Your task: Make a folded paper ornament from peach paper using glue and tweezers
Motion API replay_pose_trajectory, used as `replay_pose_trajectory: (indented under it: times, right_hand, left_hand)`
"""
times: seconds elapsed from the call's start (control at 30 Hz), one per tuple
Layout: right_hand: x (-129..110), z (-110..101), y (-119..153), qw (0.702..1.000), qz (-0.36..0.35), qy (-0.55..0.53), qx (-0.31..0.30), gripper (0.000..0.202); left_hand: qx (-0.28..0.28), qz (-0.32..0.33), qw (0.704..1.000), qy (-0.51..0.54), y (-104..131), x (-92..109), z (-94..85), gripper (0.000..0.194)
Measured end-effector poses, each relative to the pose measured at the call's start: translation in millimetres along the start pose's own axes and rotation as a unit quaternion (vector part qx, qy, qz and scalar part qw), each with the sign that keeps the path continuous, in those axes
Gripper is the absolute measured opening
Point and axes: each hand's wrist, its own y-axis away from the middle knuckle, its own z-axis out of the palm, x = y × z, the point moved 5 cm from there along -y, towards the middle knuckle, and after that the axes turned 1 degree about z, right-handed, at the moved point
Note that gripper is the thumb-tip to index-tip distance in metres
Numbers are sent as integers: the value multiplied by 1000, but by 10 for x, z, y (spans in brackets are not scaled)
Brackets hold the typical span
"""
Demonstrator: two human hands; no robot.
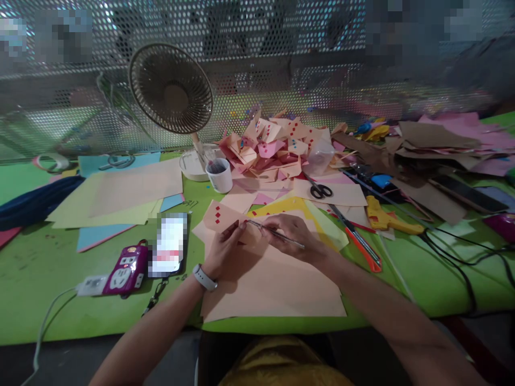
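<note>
My right hand (285,233) is closed around a slim silvery pen-like tool (292,241), its tip pointing left toward my other hand. Thumb and fingers of my left hand (227,241) are pinched together beside that tip; whatever lies between them is too small to make out. Just behind the left hand lies a peach paper piece (213,217) with a column of red diamonds. Small red bits rest on a yellow sheet (289,205) beyond my right hand. Under both hands is a stack of peach paper sheets (273,289).
Scissors (321,191), an orange utility knife (362,246) and a yellow glue gun (388,217) lie to the right. A white cup (219,176), a fan (171,88) and heaped paper pieces (273,145) stand behind. Left are a phone (169,244) and a purple power strip (125,271).
</note>
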Motion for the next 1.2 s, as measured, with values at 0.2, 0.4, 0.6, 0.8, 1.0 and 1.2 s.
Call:
replay_pose_trajectory:
  times: [0.2, 0.4, 0.6, 0.8, 1.0, 1.2]
  right_hand:
    - [3, -3, 12, 1000, -13, -5, 14, 18]
    - [58, -1, 27, 1000, -6, 7, 20, 19]
    - [52, -55, -9, 996, 66, -26, 49, 15]
    - [52, 12, -24, 983, 125, -126, 44, 18]
    - [100, 12, -17, 981, 137, -128, 57, 19]
    - [138, 14, 5, 980, 133, -130, 70, 25]
  left_hand:
    - [-16, -3, 1000, -10, 15, 15, 21, 36]
    - [-29, 0, 1000, 0, 30, 61, 42, 36]
    - [-32, 21, 999, -13, -2, -7, 2, 35]
    - [-33, 3, 999, -15, 1, -73, -22, 38]
    - [-41, 2, 999, 5, 6, -71, -10, 37]
    - [-48, 1, 999, 8, -1, -81, -18, 37]
